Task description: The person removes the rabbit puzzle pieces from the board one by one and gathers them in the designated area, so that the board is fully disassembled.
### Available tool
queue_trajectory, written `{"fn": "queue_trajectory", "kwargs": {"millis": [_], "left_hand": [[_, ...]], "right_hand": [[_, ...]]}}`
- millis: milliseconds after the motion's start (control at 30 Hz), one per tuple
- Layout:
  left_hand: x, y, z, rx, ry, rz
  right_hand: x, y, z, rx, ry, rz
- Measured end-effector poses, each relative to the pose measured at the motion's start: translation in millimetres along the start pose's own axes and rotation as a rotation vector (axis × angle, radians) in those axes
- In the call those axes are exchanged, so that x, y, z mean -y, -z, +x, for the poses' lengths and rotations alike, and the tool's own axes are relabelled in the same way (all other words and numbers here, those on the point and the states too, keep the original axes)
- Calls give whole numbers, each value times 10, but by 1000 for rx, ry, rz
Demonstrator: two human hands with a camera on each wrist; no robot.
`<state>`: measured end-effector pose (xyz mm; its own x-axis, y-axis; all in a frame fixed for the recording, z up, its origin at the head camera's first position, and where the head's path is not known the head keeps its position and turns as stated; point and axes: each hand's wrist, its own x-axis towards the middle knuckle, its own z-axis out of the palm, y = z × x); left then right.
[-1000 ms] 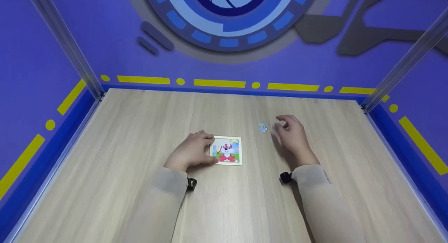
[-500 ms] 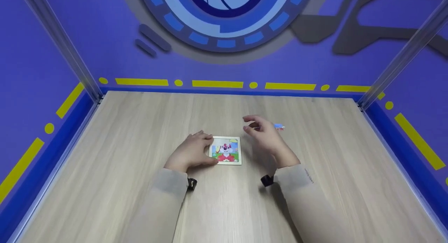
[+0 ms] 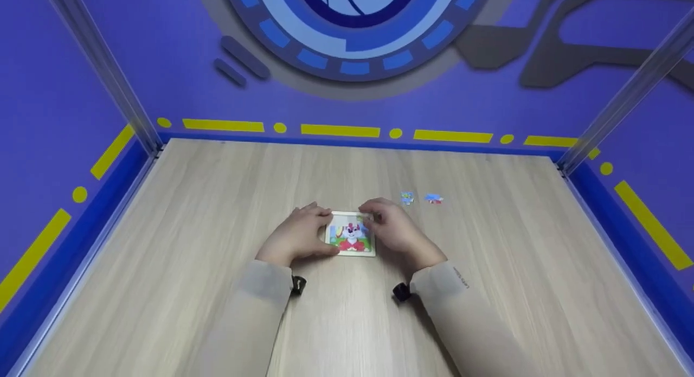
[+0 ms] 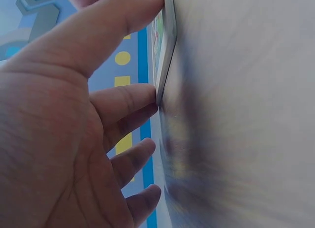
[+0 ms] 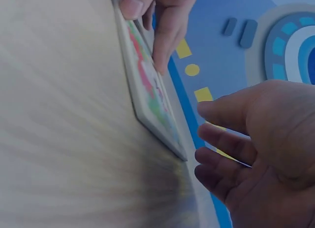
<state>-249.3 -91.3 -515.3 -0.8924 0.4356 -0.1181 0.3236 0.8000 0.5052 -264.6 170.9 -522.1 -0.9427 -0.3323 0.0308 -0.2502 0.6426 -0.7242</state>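
A small framed jigsaw puzzle (image 3: 352, 241) with a pale border lies flat on the table, showing a red-and-white cartoon animal. The upper left of the picture has a pale, bare area. My left hand (image 3: 297, 233) holds the frame's left side, thumb at the near corner and index finger at the far corner. My right hand (image 3: 398, 228) is at the upper right corner, its fingers over the frame and hiding part of it. In the right wrist view the right hand's fingers (image 5: 226, 139) are loosely bent, with nothing visible between them. Whether they touch the puzzle is unclear.
Two loose puzzle pieces, one blue and yellow (image 3: 406, 197) and one blue and red (image 3: 434, 198), lie beyond the right hand. A wood-grain table (image 3: 217, 187) is bounded by blue-purple panels (image 3: 162, 68) at the back and sides.
My right hand has moved left and nearer, from beside the loose pieces to the puzzle's upper right corner. Both loose pieces now show. My left hand stays at the frame.
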Motion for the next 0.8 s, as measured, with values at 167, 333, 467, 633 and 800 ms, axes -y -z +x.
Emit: {"fn": "queue_trajectory", "kwargs": {"millis": [167, 333, 467, 633, 800], "left_hand": [[18, -35, -9, 5, -5, 5], [21, -37, -4, 9, 5, 15], [12, -28, 3, 8, 3, 7], [15, -20, 5, 5, 2, -5], [11, -5, 12, 3, 4, -8]], "right_hand": [[-25, -73, -17, 57, 0, -96], [-23, -93, -24, 67, 38, -180], [-33, -86, -28, 75, 61, -223], [-31, -87, -29, 81, 82, -234], [-12, -88, -16, 63, 88, -238]]}}
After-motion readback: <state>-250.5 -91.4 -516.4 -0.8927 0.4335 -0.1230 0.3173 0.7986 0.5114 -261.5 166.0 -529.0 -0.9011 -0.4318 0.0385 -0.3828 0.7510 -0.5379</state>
